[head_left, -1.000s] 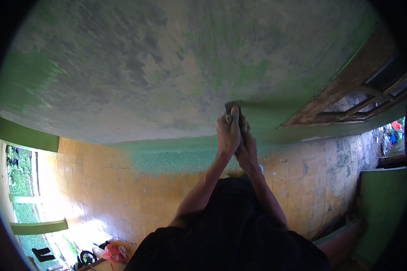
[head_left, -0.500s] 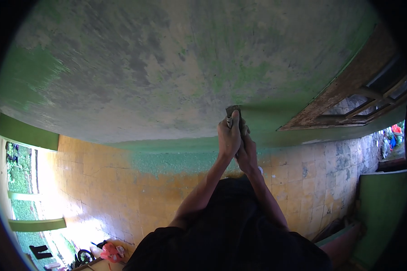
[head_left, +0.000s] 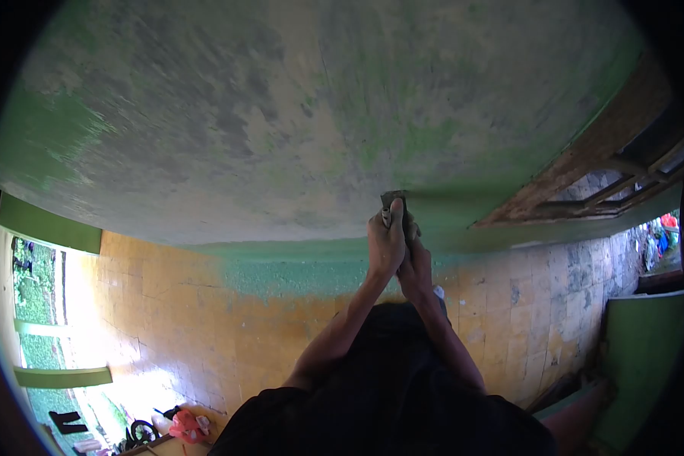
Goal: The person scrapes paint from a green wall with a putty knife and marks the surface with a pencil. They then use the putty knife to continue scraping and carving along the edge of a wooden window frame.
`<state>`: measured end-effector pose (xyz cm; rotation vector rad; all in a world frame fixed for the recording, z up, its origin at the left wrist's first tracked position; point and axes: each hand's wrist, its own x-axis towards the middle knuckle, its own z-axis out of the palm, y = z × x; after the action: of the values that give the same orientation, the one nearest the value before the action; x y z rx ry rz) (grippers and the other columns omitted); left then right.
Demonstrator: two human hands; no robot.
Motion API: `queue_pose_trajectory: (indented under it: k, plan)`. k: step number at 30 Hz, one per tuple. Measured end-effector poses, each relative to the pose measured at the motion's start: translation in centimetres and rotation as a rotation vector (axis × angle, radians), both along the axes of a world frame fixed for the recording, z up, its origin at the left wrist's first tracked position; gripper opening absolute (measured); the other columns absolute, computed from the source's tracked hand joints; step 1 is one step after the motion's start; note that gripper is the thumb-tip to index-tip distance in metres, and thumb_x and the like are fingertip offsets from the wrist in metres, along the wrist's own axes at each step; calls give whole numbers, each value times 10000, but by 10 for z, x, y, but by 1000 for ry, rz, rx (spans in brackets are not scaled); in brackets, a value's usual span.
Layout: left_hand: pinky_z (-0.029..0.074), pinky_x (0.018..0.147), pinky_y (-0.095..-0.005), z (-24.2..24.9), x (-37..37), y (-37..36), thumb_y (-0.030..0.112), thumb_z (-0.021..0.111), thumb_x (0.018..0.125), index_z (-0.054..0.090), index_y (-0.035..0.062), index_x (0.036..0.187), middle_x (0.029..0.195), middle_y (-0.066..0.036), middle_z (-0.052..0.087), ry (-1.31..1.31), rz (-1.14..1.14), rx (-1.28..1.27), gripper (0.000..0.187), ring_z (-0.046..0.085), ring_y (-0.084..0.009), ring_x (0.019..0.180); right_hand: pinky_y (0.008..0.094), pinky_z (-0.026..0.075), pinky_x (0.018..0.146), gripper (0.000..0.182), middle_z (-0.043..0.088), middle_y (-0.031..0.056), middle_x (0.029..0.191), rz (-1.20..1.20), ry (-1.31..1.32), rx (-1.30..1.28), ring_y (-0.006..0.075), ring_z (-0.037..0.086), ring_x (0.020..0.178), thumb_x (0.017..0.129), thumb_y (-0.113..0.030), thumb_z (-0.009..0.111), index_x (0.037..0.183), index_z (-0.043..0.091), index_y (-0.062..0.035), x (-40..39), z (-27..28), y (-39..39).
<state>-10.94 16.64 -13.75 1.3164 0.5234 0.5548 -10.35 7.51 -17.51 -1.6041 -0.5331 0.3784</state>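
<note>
Both my hands are wrapped around a scraper (head_left: 392, 197), its dark flat blade lying against the wall. My left hand (head_left: 387, 242) is closed near the blade, thumb pointing up along the tool. Just to its right and lower, my right hand (head_left: 416, 262) is closed round the handle, which the fingers mostly hide. Around the blade, the wall (head_left: 304, 152) shows patchy grey with remnants of green paint. A smoother green area lies right of the hands.
A worn wooden window frame (head_left: 555, 178) with panes is on the right. Yellow floor tiles (head_left: 182, 304) stretch below, with green flakes (head_left: 281, 275) along the wall's foot. A pink plastic bag (head_left: 188, 427) sits lower left. A green panel (head_left: 646, 357) stands lower right.
My two hands and the scraper have moved slightly down along the wall, toward my body. Both keep their grip.
</note>
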Motion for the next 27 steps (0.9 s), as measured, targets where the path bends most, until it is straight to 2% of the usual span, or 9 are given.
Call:
queue_pose_trajectory:
  k: [2, 6, 10, 13, 16, 17, 21, 24, 27]
  plan:
    - [461, 536, -325, -1, 2, -1, 355, 493, 1074, 521, 8, 723, 587, -41, 531, -36, -1, -11, 495, 543, -137, 555, 365, 497, 617, 365, 652, 142, 733, -28, -7, 32, 223, 670, 665, 992, -226, 493, 1239, 559, 35, -2, -1, 0]
    - [457, 528, -322, 21, 5, 3, 342, 493, 1076, 525, 5, 723, 585, -42, 532, -73, -1, 47, 488, 550, -136, 556, 347, 491, 615, 366, 640, 130, 729, -16, -29, 59, 197, 641, 652, 995, -220, 493, 1252, 551, 33, -3, 15, 0]
    - [451, 522, -322, 1, 2, 0, 335, 493, 1076, 529, 0, 724, 589, -46, 540, -48, 16, 30, 487, 551, -134, 554, 334, 488, 617, 371, 639, 126, 733, 25, 89, 27, 179, 629, 657, 996, -230, 491, 1253, 546, 31, -1, 3, -2]
    - [446, 521, -321, 12, 0, -2, 328, 496, 1075, 531, -3, 728, 597, -47, 548, -53, 35, 59, 480, 551, -131, 556, 241, 434, 511, 491, 641, 62, 820, 77, 165, 23, 72, 573, 616, 990, -315, 492, 1344, 514, 24, 4, 20, -4]
    - [443, 521, -318, 4, 0, -2, 319, 502, 1073, 530, -2, 734, 604, -44, 550, -21, 49, 53, 469, 545, -126, 557, 348, 493, 628, 384, 649, 127, 743, 47, 128, 16, 195, 642, 673, 994, -251, 478, 1251, 544, 26, 1, -3, -3]
    - [443, 521, -318, -14, -3, -3, 317, 504, 1073, 529, -1, 735, 605, -42, 549, 0, 63, 47, 465, 542, -124, 557, 349, 496, 631, 390, 652, 128, 746, 36, 96, 43, 199, 646, 675, 992, -249, 478, 1263, 538, 25, -2, -6, -3]
    - [444, 521, -316, 13, 2, -2, 310, 506, 1073, 529, 0, 738, 605, -41, 546, -107, 55, 16, 457, 530, -121, 553, 350, 506, 645, 423, 661, 130, 752, 62, 43, 41, 216, 660, 684, 989, -245, 477, 1315, 512, 24, 8, 2, -1]
    - [496, 560, -333, -2, 2, -2, 304, 493, 1079, 515, 8, 710, 602, -48, 525, -34, 34, 31, 473, 548, -146, 559, 349, 507, 648, 435, 659, 130, 744, 59, 37, 27, 213, 660, 684, 987, -242, 478, 1330, 506, 25, 7, -2, -3]
    - [445, 523, -316, 2, 0, -4, 302, 506, 1074, 521, 0, 727, 601, -44, 542, -48, 59, 8, 460, 524, -124, 545, 346, 503, 644, 429, 656, 132, 741, 36, 61, 49, 201, 654, 685, 986, -238, 482, 1321, 511, 29, 1, 8, -5]
